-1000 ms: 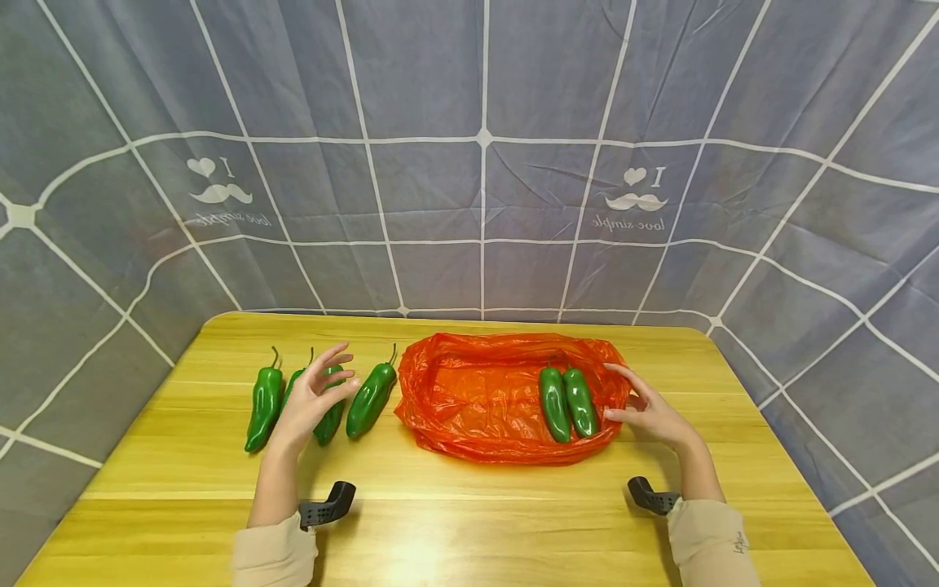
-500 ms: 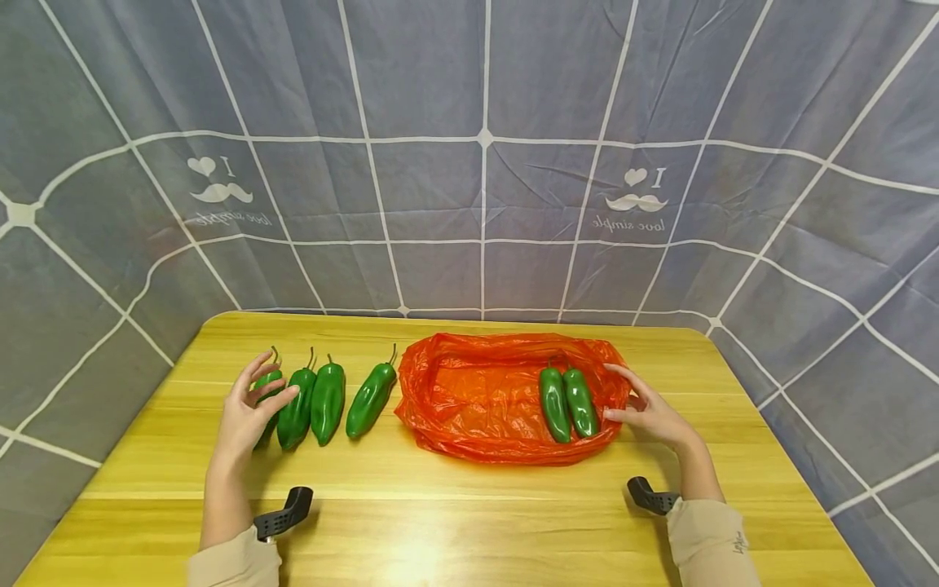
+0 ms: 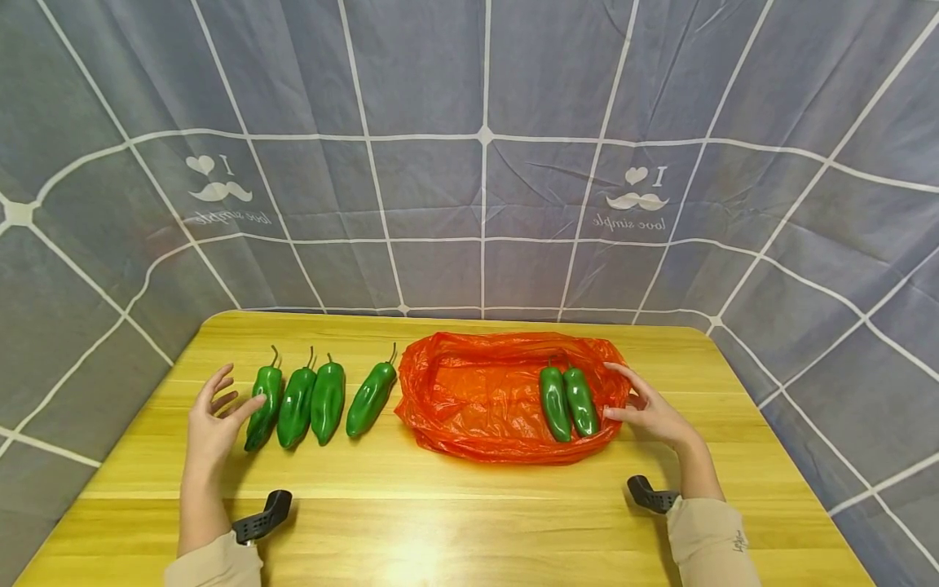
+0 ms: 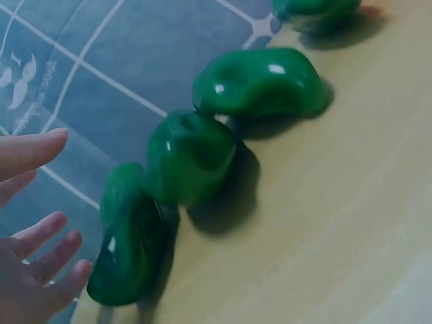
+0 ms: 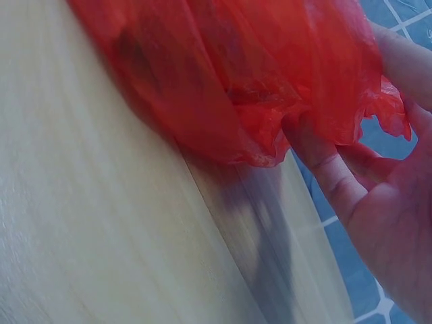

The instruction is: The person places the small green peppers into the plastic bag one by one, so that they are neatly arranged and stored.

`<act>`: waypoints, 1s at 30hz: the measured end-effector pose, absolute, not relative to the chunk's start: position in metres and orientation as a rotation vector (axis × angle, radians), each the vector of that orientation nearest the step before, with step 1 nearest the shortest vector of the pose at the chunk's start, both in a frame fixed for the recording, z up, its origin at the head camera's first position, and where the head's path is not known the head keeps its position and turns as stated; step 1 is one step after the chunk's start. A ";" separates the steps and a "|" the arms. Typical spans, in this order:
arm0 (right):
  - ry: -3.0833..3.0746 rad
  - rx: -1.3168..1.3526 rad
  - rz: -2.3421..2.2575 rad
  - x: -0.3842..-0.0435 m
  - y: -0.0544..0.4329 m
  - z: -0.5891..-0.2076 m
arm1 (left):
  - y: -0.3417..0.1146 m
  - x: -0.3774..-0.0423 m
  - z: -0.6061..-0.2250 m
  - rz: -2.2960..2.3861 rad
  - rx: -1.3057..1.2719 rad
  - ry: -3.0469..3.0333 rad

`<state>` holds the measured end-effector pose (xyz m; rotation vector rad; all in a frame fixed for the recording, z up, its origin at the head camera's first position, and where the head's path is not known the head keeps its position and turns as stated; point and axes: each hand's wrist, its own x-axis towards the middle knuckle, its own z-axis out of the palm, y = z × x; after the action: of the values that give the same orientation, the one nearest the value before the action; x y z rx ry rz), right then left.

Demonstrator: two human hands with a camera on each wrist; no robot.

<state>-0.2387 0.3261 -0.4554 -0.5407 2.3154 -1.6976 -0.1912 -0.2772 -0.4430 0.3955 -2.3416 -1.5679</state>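
Observation:
My left hand is beside the leftmost green chili pepper, thumb and fingers apart and nothing held. In the left wrist view that pepper lies just past the fingertips, without a visible grip. More green peppers lie in a row to its right, stems pointing away. My right hand holds the right side of a red plastic bag. In the right wrist view the bag's crumpled edge lies between thumb and fingers. Two green peppers lie side by side inside the bag's right part.
A wooden table carries everything. Behind and at both sides hangs a grey curtain with white grid lines. Black wrist mounts stick out from both forearms.
My left hand has swept left over the peppers and past the leftmost one, uncovering the row. My right hand and the bag have stayed put.

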 end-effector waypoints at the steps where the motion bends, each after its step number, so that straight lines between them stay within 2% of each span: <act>1: 2.315 -0.539 -1.698 -0.239 0.326 -0.456 | -0.278 -0.191 -0.444 -1.571 0.404 -2.350; 7: 2.306 -0.523 -1.701 -0.239 0.327 -0.456 | -0.285 -0.189 -0.451 -1.585 0.408 -2.456; 30: 2.289 -0.498 -1.706 -0.237 0.325 -0.454 | -0.303 -0.195 -0.454 -1.490 0.026 -2.885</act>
<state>-0.2372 0.3250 -0.4544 -0.4976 2.2886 -1.7059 -0.1945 -0.3026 -0.4542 0.0264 -2.8855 -1.4896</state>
